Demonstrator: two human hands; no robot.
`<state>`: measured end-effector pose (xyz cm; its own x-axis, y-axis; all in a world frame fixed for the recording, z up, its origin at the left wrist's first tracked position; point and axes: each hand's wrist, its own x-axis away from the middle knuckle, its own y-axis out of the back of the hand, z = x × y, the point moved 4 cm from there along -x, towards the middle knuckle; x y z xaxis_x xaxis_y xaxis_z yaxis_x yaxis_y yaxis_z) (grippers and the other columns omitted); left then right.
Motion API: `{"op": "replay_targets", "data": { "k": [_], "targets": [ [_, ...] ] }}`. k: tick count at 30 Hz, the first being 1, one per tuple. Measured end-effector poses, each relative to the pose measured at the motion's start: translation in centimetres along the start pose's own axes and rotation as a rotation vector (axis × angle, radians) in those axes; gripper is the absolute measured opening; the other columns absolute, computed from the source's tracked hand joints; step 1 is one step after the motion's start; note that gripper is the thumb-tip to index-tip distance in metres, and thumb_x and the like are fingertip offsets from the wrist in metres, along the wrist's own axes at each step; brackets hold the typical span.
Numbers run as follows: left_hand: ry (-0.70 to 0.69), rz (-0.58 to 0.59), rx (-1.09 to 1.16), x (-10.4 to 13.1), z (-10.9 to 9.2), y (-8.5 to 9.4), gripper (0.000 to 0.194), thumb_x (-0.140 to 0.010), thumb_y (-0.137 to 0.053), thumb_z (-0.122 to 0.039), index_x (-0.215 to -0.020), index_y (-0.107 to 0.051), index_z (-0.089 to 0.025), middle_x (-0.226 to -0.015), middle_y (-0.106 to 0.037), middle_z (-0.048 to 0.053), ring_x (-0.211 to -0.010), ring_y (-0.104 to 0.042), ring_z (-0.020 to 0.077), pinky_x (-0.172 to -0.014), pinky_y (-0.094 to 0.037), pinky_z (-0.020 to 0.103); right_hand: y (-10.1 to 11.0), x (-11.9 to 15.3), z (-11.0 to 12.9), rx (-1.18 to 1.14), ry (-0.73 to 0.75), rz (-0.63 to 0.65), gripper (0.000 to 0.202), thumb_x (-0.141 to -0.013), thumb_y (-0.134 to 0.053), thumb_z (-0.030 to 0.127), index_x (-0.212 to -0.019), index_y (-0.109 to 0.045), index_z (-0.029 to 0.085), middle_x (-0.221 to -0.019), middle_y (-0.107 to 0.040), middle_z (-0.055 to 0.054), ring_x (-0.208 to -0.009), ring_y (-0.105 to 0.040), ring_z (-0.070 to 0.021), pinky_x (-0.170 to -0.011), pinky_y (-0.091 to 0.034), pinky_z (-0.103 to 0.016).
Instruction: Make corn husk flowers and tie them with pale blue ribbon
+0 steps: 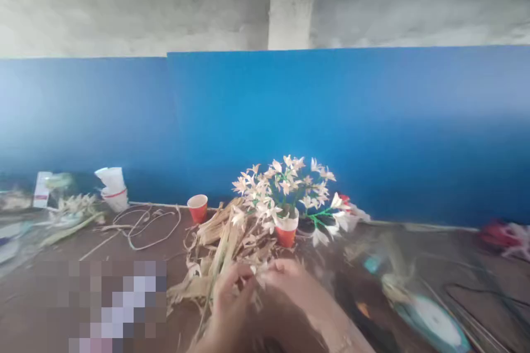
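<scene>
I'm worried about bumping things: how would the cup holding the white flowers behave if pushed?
The cup would probably tip easily: the flowers spread much wider than it. It looks small, so it may slide readily. The flowers look thin-petalled, so they might crease.

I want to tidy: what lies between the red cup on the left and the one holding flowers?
In the head view, dried husk-like strips lie there, with white flowers overhanging some beside the flower cup.
</scene>
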<state>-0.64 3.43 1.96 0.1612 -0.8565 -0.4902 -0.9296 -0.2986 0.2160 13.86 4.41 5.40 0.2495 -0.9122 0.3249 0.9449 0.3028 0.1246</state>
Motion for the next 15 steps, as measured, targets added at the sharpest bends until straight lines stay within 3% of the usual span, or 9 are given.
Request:
{"op": "replay_targets", "data": {
  "k": [6, 15],
  "targets": [
    [-0.034, 0.082, 0.029, -0.04, -0.12, -0.33, 0.008, -0.071, -0.058, -0.02, -0.064, -0.062, -0.017, -0.06, -0.06, 0.001, -0.054, -0.053, 0.0137, -0.053, -0.042, 0.022, 0.23, -0.43, -0.14, 0.04, 0.174, -0.068, 0.014, -0.066, -0.057, 0.021, -0.078, -0.063, 0.017, -0.062, -0.057, 0.004, -0.054, -0.048, -0.0078, -0.052, -0.036, -0.018],
    [-0.047, 0.102, 0.002, -0.09, -0.37, -0.27, 0.007, -0.07, -0.058, -0.019, -0.065, -0.062, -0.017, -0.061, -0.061, 0.0, -0.054, -0.053, 0.0132, -0.052, -0.043, 0.022, 0.57, 0.12, 0.13, 0.183, 0.217, -0.154, 0.013, -0.068, -0.057, 0.026, -0.067, -0.062, 0.014, -0.057, -0.056, 0.002, -0.054, -0.047, -0.0096, -0.052, -0.036, -0.02]
  ]
}}
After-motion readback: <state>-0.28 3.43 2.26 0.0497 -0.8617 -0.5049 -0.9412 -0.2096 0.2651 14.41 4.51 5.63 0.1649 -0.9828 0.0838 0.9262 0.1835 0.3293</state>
